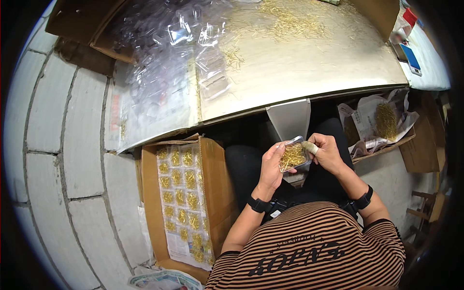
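Note:
Over my lap I hold a small clear plastic box (293, 157) filled with thin gold-coloured, pin-like pieces. My left hand (272, 167) is closed round the box's left side, with the thumb along the upper edge. At the right rim, my right hand (326, 152) has its fingers bent together against the box's corner. A pale cover wraps one of its digits. Whether the right fingers also pinch a pin is too small to tell. The box's underside is hidden.
A cardboard carton (217, 193) on the left holds rows of filled clear boxes (189, 179). On the table (309, 72) lie loose gold pins (290, 21) and a heap of clear plastic boxes (159, 53). A paper-lined carton (360, 116) with more gold pins (386, 121) stands at right.

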`<state>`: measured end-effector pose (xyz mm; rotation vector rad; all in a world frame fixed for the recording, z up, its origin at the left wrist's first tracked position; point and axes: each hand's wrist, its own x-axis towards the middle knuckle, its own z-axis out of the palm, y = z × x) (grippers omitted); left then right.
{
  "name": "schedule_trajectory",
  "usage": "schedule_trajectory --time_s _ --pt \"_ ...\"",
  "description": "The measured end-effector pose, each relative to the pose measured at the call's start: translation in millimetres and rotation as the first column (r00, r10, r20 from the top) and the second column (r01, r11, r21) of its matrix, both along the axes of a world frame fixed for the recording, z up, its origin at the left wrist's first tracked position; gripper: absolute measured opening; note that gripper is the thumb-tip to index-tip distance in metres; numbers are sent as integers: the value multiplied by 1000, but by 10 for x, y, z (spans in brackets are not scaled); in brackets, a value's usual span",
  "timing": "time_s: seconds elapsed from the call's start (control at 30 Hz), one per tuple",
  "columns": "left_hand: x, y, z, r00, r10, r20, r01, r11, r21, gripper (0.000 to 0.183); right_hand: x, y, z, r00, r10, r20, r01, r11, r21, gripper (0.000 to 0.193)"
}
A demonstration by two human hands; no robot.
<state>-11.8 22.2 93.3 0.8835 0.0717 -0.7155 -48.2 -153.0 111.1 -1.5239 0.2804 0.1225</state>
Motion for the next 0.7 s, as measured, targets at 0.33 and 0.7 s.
schedule_trajectory --time_s 0.33,0.7 --pt "9 -38 25 999 -54 0 54 998 19 31 212 -136 335 938 335 91 -265 861 -435 22" --pt "10 -24 83 999 -8 -50 7 1000 -22 29 248 -101 356 991 90 101 -30 876 -481 17"
